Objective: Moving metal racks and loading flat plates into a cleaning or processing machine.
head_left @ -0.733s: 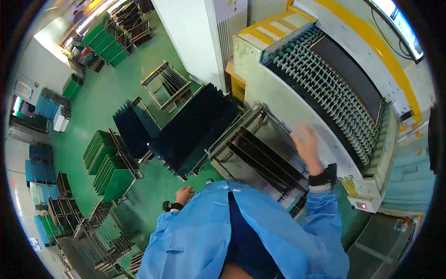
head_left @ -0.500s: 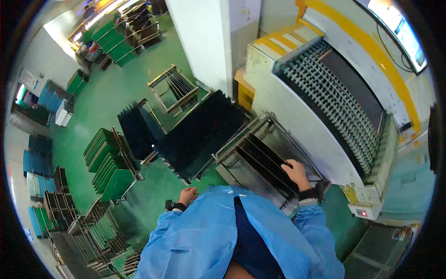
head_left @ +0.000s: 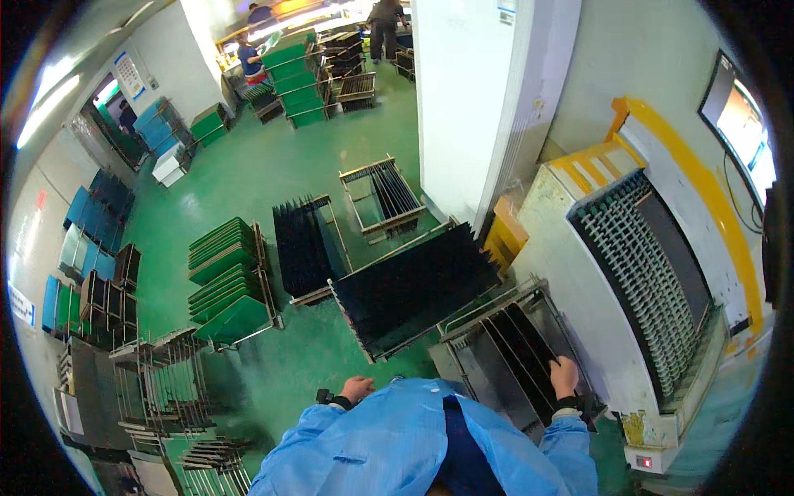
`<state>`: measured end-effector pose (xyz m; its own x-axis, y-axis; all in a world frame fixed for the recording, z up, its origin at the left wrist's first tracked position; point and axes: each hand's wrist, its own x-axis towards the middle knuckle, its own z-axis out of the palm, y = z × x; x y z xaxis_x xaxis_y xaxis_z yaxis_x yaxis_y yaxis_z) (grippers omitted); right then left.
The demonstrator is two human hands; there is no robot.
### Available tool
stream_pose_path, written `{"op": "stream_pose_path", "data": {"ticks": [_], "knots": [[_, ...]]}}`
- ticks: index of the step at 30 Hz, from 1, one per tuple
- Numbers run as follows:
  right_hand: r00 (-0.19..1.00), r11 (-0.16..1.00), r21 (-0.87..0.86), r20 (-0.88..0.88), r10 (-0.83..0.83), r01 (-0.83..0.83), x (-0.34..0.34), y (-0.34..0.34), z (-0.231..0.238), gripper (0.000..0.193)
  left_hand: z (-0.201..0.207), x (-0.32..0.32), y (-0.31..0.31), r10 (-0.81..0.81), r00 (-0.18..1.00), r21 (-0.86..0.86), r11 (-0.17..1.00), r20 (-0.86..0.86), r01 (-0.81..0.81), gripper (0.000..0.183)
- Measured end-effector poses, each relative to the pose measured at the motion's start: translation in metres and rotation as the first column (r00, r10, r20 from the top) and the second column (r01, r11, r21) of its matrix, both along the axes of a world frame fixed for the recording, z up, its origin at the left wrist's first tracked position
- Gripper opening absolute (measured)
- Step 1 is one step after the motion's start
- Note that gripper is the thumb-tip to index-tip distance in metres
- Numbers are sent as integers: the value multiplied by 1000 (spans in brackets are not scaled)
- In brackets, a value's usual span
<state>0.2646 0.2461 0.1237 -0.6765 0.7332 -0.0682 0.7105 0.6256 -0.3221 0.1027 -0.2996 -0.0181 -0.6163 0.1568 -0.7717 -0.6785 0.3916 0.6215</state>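
Green floor (head_left: 178,227) and a white pillar (head_left: 463,107) ahead of me

To my left I see green boards (head_left: 230,312) slanting in a rack, with a white box (head_left: 170,168) and blue boards (head_left: 157,124) farther off near the wall. On my right, yellow tape (head_left: 716,183) curves near a lit screen (head_left: 742,122) on the wall. Far off, I make out a person in dark trousers (head_left: 384,35) and another person (head_left: 248,58) beside stacked green panels (head_left: 294,81).
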Motion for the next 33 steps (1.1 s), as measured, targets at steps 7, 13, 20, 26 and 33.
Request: {"op": "stream_pose_path", "data": {"ticks": [7,13,20,26,33], "knots": [[998,993,99,-4,69,-68,-3,-18,28,23,-33,2,-32,-52,989,-3,999,-140,52,33],[998,983,186,-66,4,9,19,-5,142,26,-9,-18,-16,-71,997,-103,992,18,73,30],[850,968,141,-515,-109,210,68,35,242,26,-45,-36,-4,-168,985,52,984,-21,169,25],[14,791,-428,-876,-482,437,106,61,247,20,-93,-48,-10,-400,882,-28,913,-247,407,25],[-59,449,-860,-448,-892,-243,102,97,189,9,-104,-46,-5,-480,816,-62,871,-323,488,22]]}}
